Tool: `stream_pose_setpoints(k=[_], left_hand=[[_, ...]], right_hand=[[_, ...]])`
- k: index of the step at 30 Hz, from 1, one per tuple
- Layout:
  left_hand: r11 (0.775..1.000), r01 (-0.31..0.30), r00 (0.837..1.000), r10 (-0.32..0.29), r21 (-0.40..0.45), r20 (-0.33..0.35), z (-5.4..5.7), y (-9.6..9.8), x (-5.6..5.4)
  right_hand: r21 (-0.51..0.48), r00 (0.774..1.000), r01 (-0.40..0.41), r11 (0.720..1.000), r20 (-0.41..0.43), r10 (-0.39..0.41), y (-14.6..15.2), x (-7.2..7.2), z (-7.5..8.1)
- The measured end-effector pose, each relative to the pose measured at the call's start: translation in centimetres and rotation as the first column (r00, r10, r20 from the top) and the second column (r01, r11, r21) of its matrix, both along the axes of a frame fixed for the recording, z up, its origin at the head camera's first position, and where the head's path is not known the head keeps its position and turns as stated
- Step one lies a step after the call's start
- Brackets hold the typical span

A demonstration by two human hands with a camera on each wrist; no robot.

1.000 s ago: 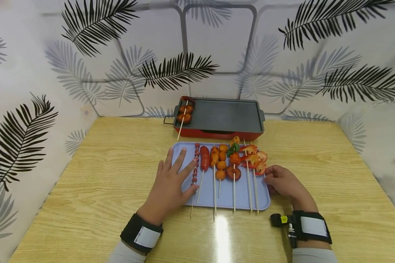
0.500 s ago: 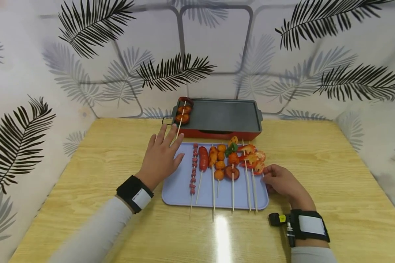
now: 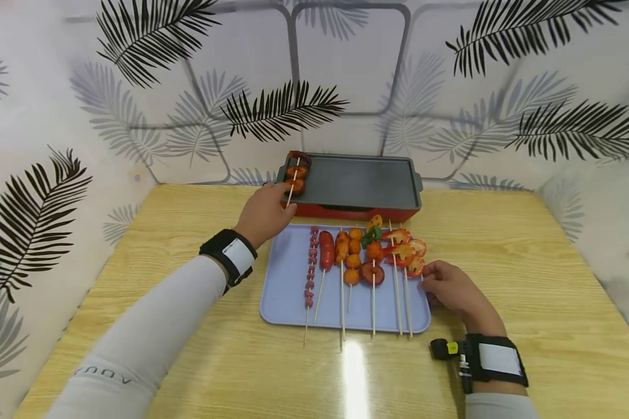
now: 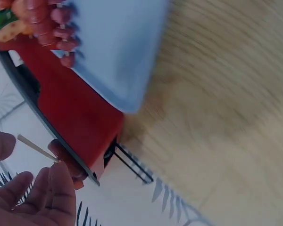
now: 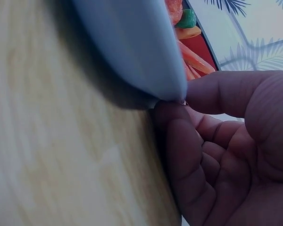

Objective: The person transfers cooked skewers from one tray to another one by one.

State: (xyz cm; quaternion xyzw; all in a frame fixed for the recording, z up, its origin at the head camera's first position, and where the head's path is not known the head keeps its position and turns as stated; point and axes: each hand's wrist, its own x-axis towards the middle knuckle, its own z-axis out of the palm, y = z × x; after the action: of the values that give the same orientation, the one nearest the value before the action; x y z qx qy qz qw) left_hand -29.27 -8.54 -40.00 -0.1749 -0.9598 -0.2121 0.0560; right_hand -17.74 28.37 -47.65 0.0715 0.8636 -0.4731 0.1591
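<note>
My left hand (image 3: 266, 212) is at the left end of the tabletop grill (image 3: 367, 183), beside a skewer of round reddish-brown slices (image 3: 296, 170) that lies on the plate. In the left wrist view, the bare end of its stick (image 4: 37, 148) points into the gap between thumb and fingers, which stand apart. My right hand (image 3: 448, 290) pinches the right edge of the pale blue tray (image 3: 288, 291), thumb above and fingers curled under the rim (image 5: 172, 89). Several skewers lie on the tray, among them a sausage (image 3: 327, 250), small pink pieces (image 3: 311, 267) and shrimp (image 3: 406, 250).
The grill has a red body, a dark flat plate and a wire handle (image 4: 132, 162) at its left end. It stands at the back of the wooden table (image 3: 162, 279), close to the leaf-patterned wall covering (image 3: 346, 75). Several stick ends overhang the tray's front edge.
My left hand has moved from over the tray's left side up and back to the skewer on the grill. The right hand has stayed on the tray's edge.
</note>
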Motion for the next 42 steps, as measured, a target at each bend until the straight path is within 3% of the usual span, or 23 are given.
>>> stream_pose_setpoints(k=[4,8,13,17,24,32,35,40,42], left_hand=[[0.99,-0.068,0.993,0.055,0.123,0.106,0.2,0.6,-0.6],[0.982,-0.118,0.978,0.089,0.149,0.187,0.4,0.6,-1.3],[0.994,-0.105,0.97,0.095,0.032,0.225,1.0,0.4,-2.1],[0.993,-0.105,0.958,0.117,-0.059,0.263,2.2,0.9,-2.3],[0.95,-0.201,0.901,0.275,-0.239,0.334,3.3,1.8,-2.6],[0.941,-0.11,0.881,0.242,-0.319,0.408,4.4,2.5,-2.0],[0.947,-0.106,0.879,0.232,-0.303,0.417,4.3,2.6,-1.8],[0.959,-0.122,0.905,0.214,-0.255,0.369,3.5,2.2,-1.9],[0.963,-0.132,0.907,0.212,-0.233,0.364,3.0,1.8,-2.1]], right_hand=[[0.004,1.0,0.003,1.0,0.0,-0.003,0.1,0.0,0.0],[-0.01,1.0,0.002,1.0,-0.004,-0.002,0.1,0.0,0.0],[-0.026,1.0,-0.002,1.0,0.009,0.002,-0.1,0.1,-0.1],[-0.029,1.0,0.001,1.0,0.008,0.0,0.0,0.1,-0.2],[-0.041,1.0,0.007,0.999,-0.001,-0.007,0.1,0.1,-0.2],[-0.019,1.0,0.003,1.0,0.008,-0.003,0.2,0.2,0.1],[-0.018,1.0,0.0,1.0,0.006,0.0,0.3,0.2,0.0],[-0.026,1.0,-0.007,1.0,-0.008,0.007,0.3,0.2,0.0],[-0.023,1.0,-0.008,1.0,-0.014,0.008,0.3,0.1,0.0]])
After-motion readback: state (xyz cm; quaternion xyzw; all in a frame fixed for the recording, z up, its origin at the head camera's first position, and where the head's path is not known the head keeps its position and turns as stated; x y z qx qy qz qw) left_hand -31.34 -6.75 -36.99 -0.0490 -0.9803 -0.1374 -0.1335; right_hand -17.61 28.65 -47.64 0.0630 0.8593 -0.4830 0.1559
